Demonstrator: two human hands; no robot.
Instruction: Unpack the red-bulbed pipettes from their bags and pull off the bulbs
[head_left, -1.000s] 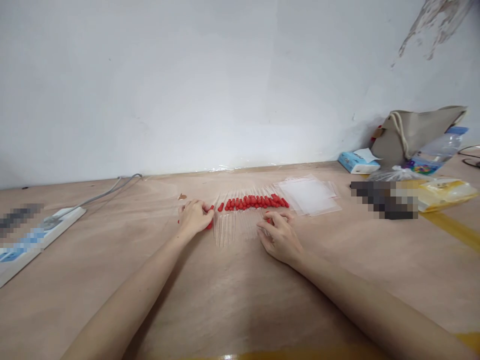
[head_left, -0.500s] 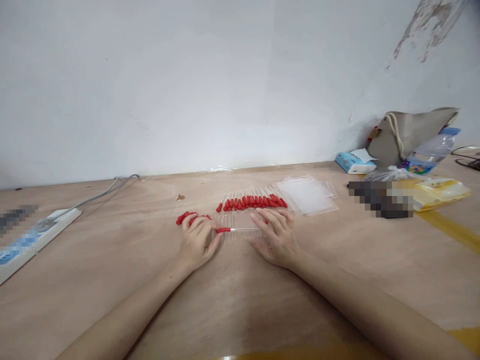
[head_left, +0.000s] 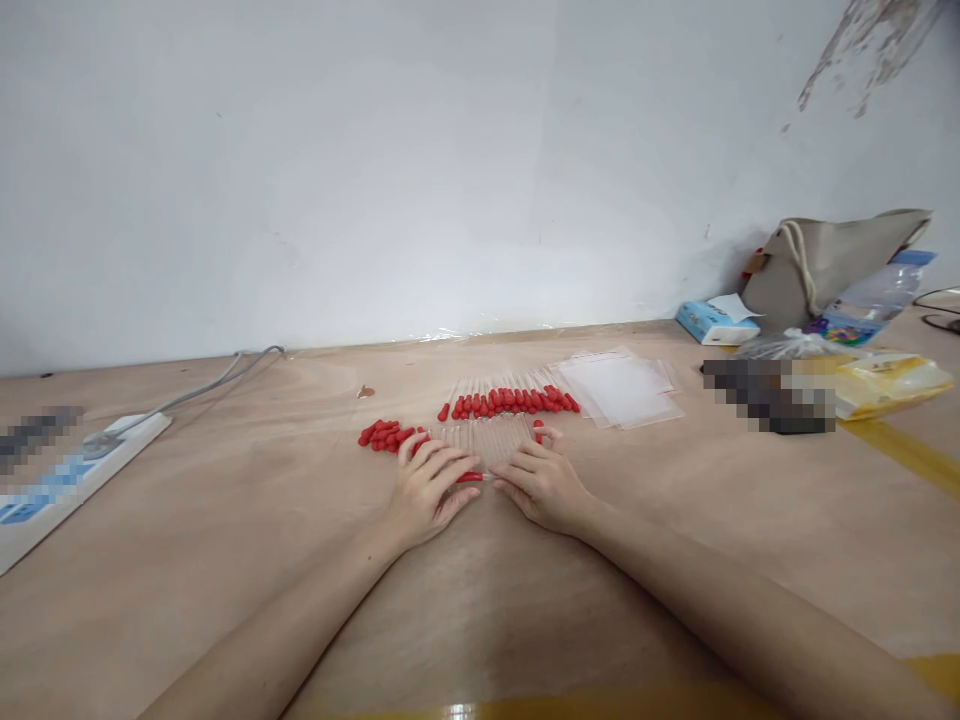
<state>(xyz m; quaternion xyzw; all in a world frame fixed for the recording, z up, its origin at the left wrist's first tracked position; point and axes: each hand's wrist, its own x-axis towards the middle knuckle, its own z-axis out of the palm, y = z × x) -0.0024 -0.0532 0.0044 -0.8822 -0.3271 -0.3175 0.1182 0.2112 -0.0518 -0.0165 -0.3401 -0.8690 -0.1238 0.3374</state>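
My left hand (head_left: 427, 492) is closed on a red rubber dropper bulb (head_left: 470, 477), pinched between thumb and fingers. My right hand (head_left: 549, 487) pinches the clear glass dropper tube (head_left: 487, 477) whose end meets that bulb; most of this tube is hidden by the fingers. Another red bulb (head_left: 538, 430) shows by the raised fingers of my right hand. Beyond both hands lies a row of bare clear tubes (head_left: 480, 437). To the left sits a pile of loose red bulbs (head_left: 386, 436). Farther back, droppers with red bulbs fitted (head_left: 510, 401) lie side by side.
Clear plastic bags (head_left: 626, 388) are stacked right of the droppers. Farther right are a tissue pack (head_left: 712, 322), a grey bag (head_left: 840, 265), a water bottle (head_left: 874, 300) and a yellow packet (head_left: 892, 385). A power strip (head_left: 82, 485) with a cable lies at the left.
My left hand has moved right with the red bulb, and my hands are closer together. The pinched tube now shows only a short piece between them. The view has shifted slightly.
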